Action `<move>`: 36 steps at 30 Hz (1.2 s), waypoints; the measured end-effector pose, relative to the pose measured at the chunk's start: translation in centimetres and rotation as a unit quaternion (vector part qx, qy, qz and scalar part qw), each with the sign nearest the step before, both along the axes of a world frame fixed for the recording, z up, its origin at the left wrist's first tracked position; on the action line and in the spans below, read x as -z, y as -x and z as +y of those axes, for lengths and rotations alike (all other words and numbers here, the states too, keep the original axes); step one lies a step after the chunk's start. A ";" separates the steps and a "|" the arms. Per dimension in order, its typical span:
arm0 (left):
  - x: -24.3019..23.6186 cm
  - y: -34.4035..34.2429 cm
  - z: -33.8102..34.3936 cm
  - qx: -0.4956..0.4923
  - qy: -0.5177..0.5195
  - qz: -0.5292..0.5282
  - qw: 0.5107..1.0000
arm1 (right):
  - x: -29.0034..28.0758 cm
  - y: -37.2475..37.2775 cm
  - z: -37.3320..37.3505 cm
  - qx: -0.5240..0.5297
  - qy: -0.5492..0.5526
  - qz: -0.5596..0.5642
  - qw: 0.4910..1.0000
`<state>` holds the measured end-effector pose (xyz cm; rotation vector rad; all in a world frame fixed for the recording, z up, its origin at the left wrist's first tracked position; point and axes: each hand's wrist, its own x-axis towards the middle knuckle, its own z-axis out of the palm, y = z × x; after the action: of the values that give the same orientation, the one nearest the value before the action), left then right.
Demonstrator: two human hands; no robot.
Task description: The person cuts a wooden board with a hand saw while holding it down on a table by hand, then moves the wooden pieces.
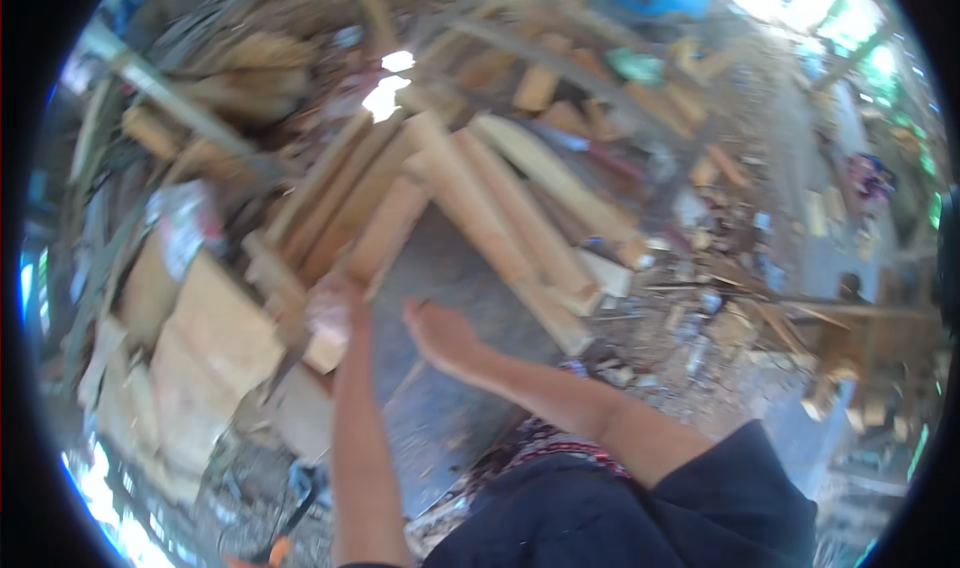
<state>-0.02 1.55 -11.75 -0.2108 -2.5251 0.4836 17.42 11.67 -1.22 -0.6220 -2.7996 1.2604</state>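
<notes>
reaching forward over a grey board (440, 268), the left hand (333, 306) looks closed on the near end of one pale wooden plank (385, 233), though blur makes the grasp uncertain. the right hand (440, 333) hovers just beside it, empty, fingers loose. beyond, about five more planks (500, 218) fan outward across the pile.
</notes>
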 end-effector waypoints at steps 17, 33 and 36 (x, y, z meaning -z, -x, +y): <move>-10.2 -2.3 0.0 -0.027 -0.277 -0.227 0.933 | 0.2 4.9 -1.8 -0.009 -0.048 0.045 0.998; -9.2 -2.2 -0.2 -0.021 -0.255 -0.194 0.947 | 0.8 0.8 -1.8 -0.003 -0.055 0.060 0.997; -9.2 -2.3 -0.7 -0.019 -0.255 -0.185 0.949 | -0.4 -2.4 -1.6 -0.034 -0.058 -0.036 0.997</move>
<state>2.28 0.86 -2.53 -0.0561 -2.9193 -0.2299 19.86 10.10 -0.79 -0.5814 -2.9501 1.0964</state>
